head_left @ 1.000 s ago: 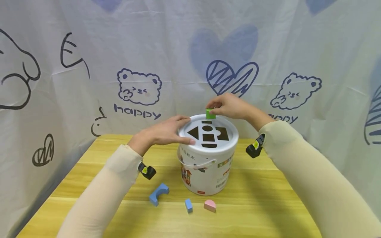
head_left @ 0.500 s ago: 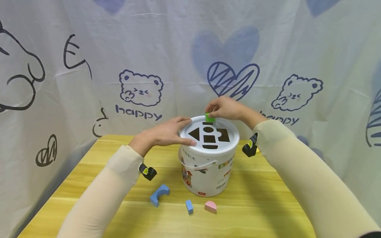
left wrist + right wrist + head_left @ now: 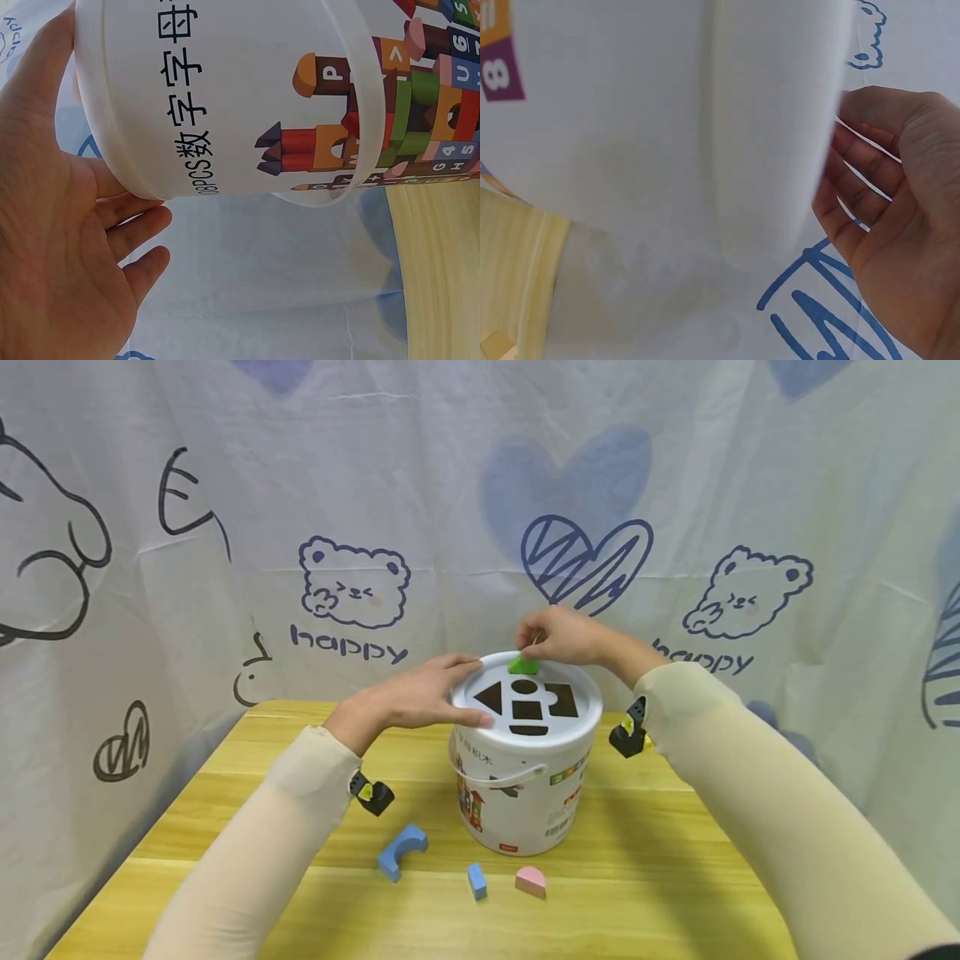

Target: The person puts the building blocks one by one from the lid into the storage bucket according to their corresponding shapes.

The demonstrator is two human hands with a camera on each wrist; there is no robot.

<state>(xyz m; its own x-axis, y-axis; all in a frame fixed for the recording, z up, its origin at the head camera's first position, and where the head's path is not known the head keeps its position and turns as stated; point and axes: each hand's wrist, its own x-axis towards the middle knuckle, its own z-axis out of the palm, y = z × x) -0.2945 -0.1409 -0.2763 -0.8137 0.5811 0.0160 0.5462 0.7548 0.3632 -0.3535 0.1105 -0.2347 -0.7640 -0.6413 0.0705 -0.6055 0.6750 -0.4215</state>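
Note:
A white bucket (image 3: 517, 793) stands upright on the table, its lid (image 3: 592, 703) cut with several shaped holes. At the lid's left edge rests my left hand (image 3: 420, 692), thumb on top and the other fingers along the rim; the left wrist view shows those fingers (image 3: 139, 229) loosely spread beside the bucket. Over the lid's far side, my right hand (image 3: 570, 637) pinches a green block (image 3: 523, 666) from above. The block sits at the rear slot, which it covers; whether it is partly inside I cannot tell. In the right wrist view, the bucket rim hides the fingertips and block.
In front of the bucket lie a blue arch block (image 3: 402, 850), a small blue rectangular block (image 3: 477, 882) and a pink half-round block (image 3: 531, 882). The bucket's white handle (image 3: 498, 782) hangs down in front. A printed curtain (image 3: 450, 485) hangs behind the wooden table (image 3: 300, 893).
My right hand has lowered the green block toward me onto the rear slot, and less of the block shows. The left hand stays on the lid's edge.

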